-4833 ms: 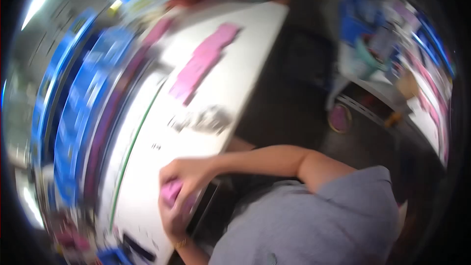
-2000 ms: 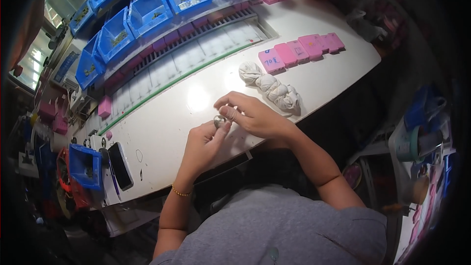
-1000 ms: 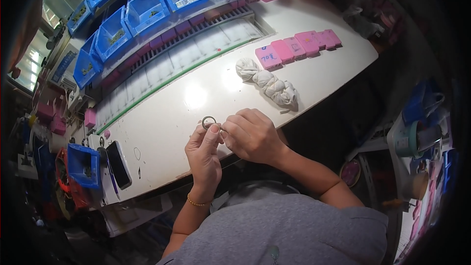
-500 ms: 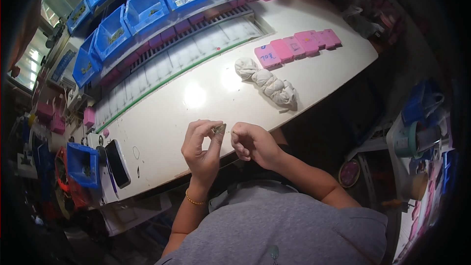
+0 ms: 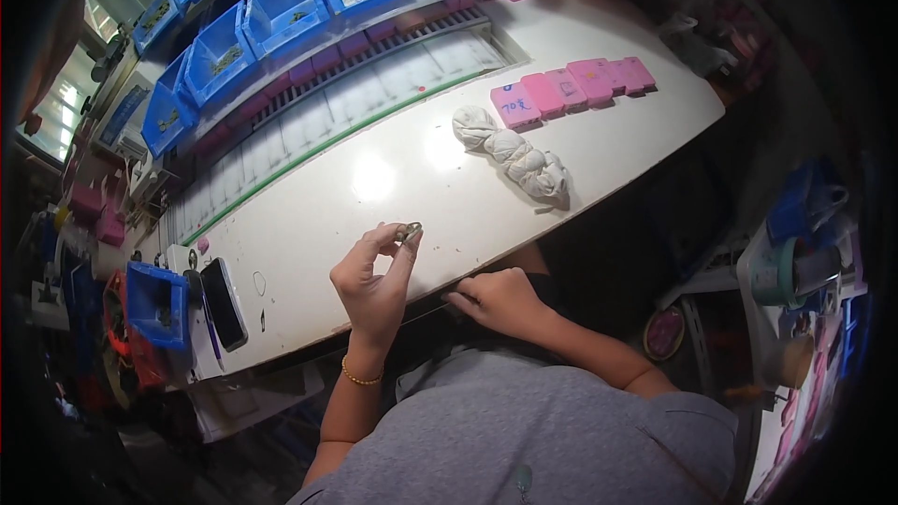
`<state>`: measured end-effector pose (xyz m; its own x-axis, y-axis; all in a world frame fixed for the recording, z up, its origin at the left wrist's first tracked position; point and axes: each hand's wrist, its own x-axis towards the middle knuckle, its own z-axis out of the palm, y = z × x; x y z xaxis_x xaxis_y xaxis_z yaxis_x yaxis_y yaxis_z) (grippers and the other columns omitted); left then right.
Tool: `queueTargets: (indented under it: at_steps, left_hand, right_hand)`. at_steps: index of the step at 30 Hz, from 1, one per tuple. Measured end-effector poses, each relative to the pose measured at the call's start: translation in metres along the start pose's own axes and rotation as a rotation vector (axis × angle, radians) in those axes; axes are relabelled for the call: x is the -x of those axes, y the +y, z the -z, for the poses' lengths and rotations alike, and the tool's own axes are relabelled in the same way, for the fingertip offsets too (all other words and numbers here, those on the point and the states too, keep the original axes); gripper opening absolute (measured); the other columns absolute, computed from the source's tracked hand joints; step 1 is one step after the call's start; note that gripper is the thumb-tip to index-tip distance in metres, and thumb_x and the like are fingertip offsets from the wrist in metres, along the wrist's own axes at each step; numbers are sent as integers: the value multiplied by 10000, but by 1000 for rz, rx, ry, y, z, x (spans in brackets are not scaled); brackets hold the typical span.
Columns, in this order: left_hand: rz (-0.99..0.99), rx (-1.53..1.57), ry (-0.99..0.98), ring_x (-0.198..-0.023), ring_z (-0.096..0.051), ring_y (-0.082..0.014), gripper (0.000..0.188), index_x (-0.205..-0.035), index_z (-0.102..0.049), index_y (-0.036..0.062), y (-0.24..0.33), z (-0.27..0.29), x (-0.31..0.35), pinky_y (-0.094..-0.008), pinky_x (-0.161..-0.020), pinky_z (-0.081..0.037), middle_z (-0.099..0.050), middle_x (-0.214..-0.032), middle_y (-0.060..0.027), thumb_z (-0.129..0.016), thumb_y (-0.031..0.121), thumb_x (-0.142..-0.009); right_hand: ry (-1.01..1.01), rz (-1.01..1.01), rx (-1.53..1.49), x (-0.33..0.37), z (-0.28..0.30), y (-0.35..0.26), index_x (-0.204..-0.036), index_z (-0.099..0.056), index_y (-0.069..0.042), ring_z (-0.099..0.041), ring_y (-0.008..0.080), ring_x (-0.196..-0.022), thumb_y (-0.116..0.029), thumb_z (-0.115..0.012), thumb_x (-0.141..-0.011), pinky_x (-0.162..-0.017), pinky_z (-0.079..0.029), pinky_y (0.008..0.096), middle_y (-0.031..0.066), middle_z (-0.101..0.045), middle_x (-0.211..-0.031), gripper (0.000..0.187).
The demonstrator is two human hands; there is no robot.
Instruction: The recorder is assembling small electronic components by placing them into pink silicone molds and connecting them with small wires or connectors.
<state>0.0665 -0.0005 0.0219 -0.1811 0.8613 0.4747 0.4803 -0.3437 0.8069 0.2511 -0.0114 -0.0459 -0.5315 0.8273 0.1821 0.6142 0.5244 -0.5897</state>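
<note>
Between the thumb and fingers of my left hand point(image 5: 372, 285) is a small ring-shaped greenish metal piece point(image 5: 409, 233), held up above the near part of the white table point(image 5: 318, 271). My right hand point(image 5: 510, 301) is lower, at the table's front edge, back upward. Its fingers are curled together, and whatever may be in them is hidden. Beyond my hands, a twisted bundle of off-white cloth point(image 5: 514, 158) lies on the table. Behind it stands a row of pink blocks point(image 5: 516, 107), the nearest with blue handwriting.
Blue bins point(image 5: 286, 11) with small greenish pieces line the far left, above a slotted rack with a green edge strip point(image 5: 323, 157). A phone point(image 5: 223, 302) and a pen point(image 5: 212, 329) lie at the left, beside another blue bin point(image 5: 157, 307). A teal-rimmed container point(image 5: 786, 266) stands at the right.
My right hand has moved down and toward me, away from the left hand. My left hand has shifted slightly left, turning the metal piece so its ring shape shows.
</note>
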Motion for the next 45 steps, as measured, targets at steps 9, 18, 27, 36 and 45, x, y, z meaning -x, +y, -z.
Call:
queueTargets:
  at_steps: [9,18,27,36,45]
  left_hand:
    - [51,158,10,-779,-661,-111,169,-962,-730,-6,-5,-3,-1,-250,-740,-521,-746,-883,-78,-766,-54,-804]
    - [82,229,-63,-854,-681,-153,164,-1010,-674,-40,-11,-3,-1,-285,-797,-558,-728,-975,-129,-717,-75,-856]
    - [200,340,-60,-817,-675,-108,158,-986,-720,-12,-9,-8,4,-256,-784,-523,-745,-894,-55,-750,-37,-832]
    - [-102,-89,14,-747,-694,-158,223,-975,-733,30,4,-6,4,-270,-758,-528,-748,-860,-67,-769,-52,-771]
    - [0,11,-53,-831,-721,-137,196,-994,-736,-6,10,0,2,-257,-789,-549,-756,-934,-100,-757,-60,-806]
  right_hand:
    - [397,64,-257,-21,35,3,-766,-710,-35,-600,183,-516,-113,-756,-862,-490,-451,293,79,-640,-629,132]
    - [382,82,-283,-27,32,5,-775,-704,-65,-599,213,-523,-152,-728,-880,-498,-454,332,52,-616,-613,139]
    - [474,311,-283,-60,60,-16,-1145,-696,-37,-625,197,-837,-79,-725,-882,-692,-502,300,108,-677,-985,269]
    - [66,-49,-1224,-65,36,-9,-1178,-690,-74,-584,88,-900,-172,-648,-970,-783,-475,242,17,-673,-1107,233]
    - [-73,-228,-1531,-64,25,-7,-1166,-663,-48,-557,68,-814,-255,-625,-1002,-761,-477,231,-13,-635,-927,267]
